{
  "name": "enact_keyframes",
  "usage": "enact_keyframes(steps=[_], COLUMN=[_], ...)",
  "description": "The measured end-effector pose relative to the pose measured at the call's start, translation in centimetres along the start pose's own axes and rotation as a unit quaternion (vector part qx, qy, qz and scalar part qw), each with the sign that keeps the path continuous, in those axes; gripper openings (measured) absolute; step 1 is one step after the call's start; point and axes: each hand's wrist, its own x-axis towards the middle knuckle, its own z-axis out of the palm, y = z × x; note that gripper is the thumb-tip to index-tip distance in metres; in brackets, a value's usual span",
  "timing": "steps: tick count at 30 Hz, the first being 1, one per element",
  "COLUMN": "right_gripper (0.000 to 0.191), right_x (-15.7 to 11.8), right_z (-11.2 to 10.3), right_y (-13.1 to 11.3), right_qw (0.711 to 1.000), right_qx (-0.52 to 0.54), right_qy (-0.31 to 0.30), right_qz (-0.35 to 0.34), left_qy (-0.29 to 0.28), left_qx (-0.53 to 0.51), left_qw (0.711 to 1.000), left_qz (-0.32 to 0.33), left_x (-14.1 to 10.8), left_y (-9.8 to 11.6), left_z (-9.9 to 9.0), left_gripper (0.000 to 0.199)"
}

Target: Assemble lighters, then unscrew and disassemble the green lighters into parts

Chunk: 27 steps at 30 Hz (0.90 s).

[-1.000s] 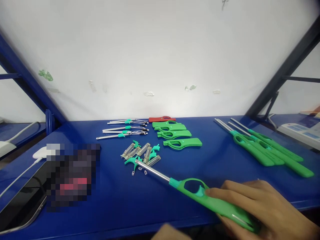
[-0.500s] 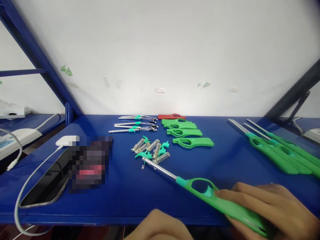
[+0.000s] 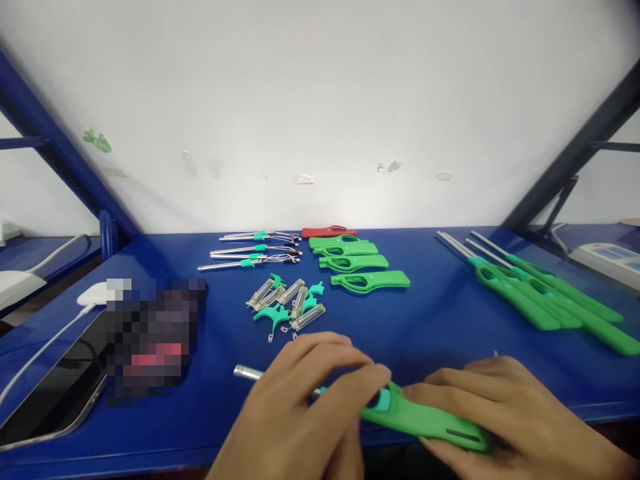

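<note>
A green gas lighter (image 3: pixel 430 421) with a metal barrel and teal trigger lies slantwise between my hands at the table's front edge. My left hand (image 3: pixel 305 407) is wrapped round its front, over the trigger loop, and hides much of the barrel; only the tip sticks out to the left. Around the handle close the fingers of my right hand (image 3: pixel 505 407). Beyond them lies a loose pile of clear fuel tanks (image 3: pixel 293 292) and teal triggers (image 3: pixel 273 315).
Behind the pile are metal barrels with wires (image 3: pixel 230 265), several green casings (image 3: pixel 385 280) and a red casing (image 3: pixel 327 231). Whole green lighters (image 3: pixel 530 293) lie at right. A phone (image 3: pixel 60 380) with a white cable and a blurred-out dark object (image 3: pixel 165 333) occupy the left of the blue table (image 3: pixel 150 427).
My left hand has come up from the bottom edge and taken hold of the lighter's front. The lighter has moved lower and left. The view has turned somewhat to the right.
</note>
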Motion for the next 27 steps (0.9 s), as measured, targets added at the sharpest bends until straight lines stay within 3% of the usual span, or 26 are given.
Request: enact_keyframes(steps=[3,6,8,10,12,14,16,20,23,27], right_gripper=[0.034,0.033,0.032,0.022,0.008,0.025,0.046,0.056,0.058,0.049], right_x=[0.2,0.3,0.4,0.7,1.0,1.4,2.0,3.4,4.1,4.3], right_z=[0.3,0.3,0.1,-0.5,-1.3,-2.3,-3.4,-4.6,-3.9,-2.4], right_y=[0.5,0.9,0.9,0.8,0.4,-0.1,-0.6,-1.5,-1.8,-1.7], right_qw=[0.999,0.998,0.997,0.996,0.984,0.941,0.887,0.821,0.768,0.756], right_qx=[0.017,0.017,0.015,0.032,0.108,0.234,0.332,0.442,0.510,0.533], right_qy=[-0.022,-0.041,-0.036,0.009,0.104,0.210,0.275,0.300,0.323,0.328], right_qz=[0.016,0.048,0.072,0.088,0.097,0.127,0.164,0.203,0.215,0.190], left_qy=[-0.091,-0.171,-0.189,-0.182,-0.167,-0.154,-0.144,-0.125,-0.120,-0.140], left_qx=[0.018,0.031,0.032,0.033,0.032,0.031,0.029,0.030,0.031,0.034], left_qw=[0.995,0.985,0.981,0.983,0.985,0.987,0.989,0.992,0.992,0.990], left_qz=[0.044,0.021,0.008,0.000,-0.006,-0.005,0.001,0.010,0.011,0.002], left_x=[1.1,0.6,0.0,-0.4,-0.5,-0.5,-0.5,-0.3,-0.3,-0.6], left_y=[-0.2,-1.0,-1.6,-2.1,-2.5,-2.7,-2.8,-2.8,-2.9,-3.0], left_z=[2.0,3.8,4.4,4.7,4.9,5.0,5.1,5.3,5.3,5.2], left_gripper=[0.035,0.049,0.052,0.050,0.047,0.045,0.043,0.042,0.042,0.042])
